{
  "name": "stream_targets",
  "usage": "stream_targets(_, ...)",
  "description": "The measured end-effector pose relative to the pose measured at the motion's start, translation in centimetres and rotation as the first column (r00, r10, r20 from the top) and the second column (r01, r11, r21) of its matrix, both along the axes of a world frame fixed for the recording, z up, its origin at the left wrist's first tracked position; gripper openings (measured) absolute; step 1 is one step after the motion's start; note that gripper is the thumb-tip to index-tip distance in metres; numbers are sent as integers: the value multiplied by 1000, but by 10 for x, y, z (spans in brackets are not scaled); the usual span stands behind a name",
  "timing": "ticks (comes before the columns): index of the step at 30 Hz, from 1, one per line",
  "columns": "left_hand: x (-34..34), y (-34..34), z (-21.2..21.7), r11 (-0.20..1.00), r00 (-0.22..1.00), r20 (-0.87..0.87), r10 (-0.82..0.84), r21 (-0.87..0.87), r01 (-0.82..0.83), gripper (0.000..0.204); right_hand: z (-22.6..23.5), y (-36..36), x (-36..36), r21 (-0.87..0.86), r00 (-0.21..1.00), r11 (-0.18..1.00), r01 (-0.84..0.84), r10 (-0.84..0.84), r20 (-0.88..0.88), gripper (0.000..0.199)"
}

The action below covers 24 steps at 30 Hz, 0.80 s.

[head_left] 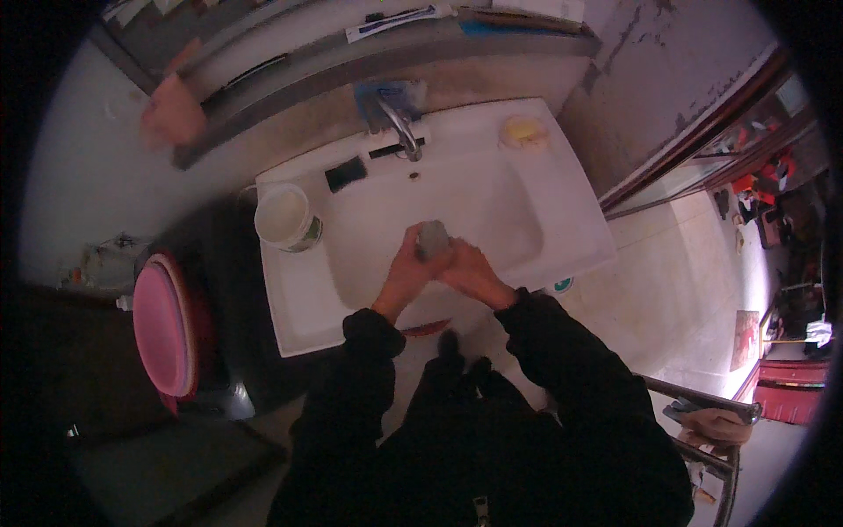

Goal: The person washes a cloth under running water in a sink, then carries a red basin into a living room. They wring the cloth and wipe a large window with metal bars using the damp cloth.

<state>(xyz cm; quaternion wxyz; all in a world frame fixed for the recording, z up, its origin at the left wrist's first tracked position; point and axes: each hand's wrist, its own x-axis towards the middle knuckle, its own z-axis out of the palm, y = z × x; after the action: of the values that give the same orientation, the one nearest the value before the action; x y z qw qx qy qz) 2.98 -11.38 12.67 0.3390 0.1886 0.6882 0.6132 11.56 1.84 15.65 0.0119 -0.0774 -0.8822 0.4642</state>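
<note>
Holding a grey block (432, 240) in both hands, over the sink basin (492, 198), tap (399, 127) well apart

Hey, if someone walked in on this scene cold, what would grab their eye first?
First, the two hands meeting over the middle of the white sink: the left hand and right hand together clasp a small grey lump. Next, the bright pink round lid at far left, and the white bucket on the sink's left rim.

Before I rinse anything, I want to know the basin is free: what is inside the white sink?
Inside the sink, both hands meet over the bowl: left hand and right hand hold a grey lump. A drain hole shows near the tap. The bowl beneath the hands is covered.
</note>
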Motion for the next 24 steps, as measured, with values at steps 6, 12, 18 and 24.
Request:
stream_targets(6, 57, 12, 17, 996, 879, 471, -72, 85, 36, 63, 10, 33, 93, -571, 959, 797, 196, -35, 280, 38)
stream_targets(12, 139, 51, 20, 915, 923, -65, -380, -172, 365, 48, -6, 82, 226, -854, 841, 313, 417, -489, 231, 34)
stream_targets(18, 164, 69, -36, 807, 828, 69, -557, -190, 559, 34, -33, 83, 298, -963, 702, -77, 258, -670, 242, 34)
stream_targets(24, 208, 45, -168, 997, 603, 795, 73, -38, -71, 31, -135, 90, 340, -518, 758, 583, 626, -609, 231, 36)
